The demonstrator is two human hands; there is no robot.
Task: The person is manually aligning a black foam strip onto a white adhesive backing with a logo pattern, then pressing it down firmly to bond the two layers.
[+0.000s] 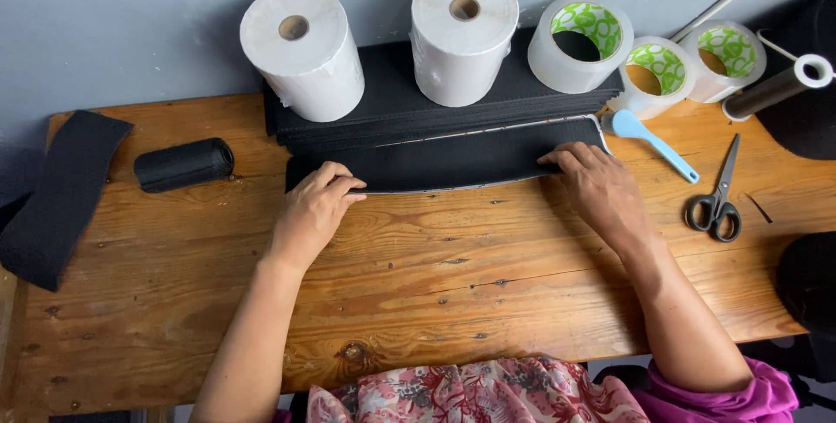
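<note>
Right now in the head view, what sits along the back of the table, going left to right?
Black fabric strip → rolled black fabric → white paper roll → second white paper roll → three clear tape rolls → black roll on a white core.

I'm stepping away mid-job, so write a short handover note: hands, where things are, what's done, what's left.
Left hand: fingers curled on the near-left edge of the black strip.
Right hand: flat on the strip's right end.
The strip lies along the wooden table, against the stack of black sheets.
Done: strip laid flat.
Left: nothing rolled or cut; scissors untouched at right.
</note>
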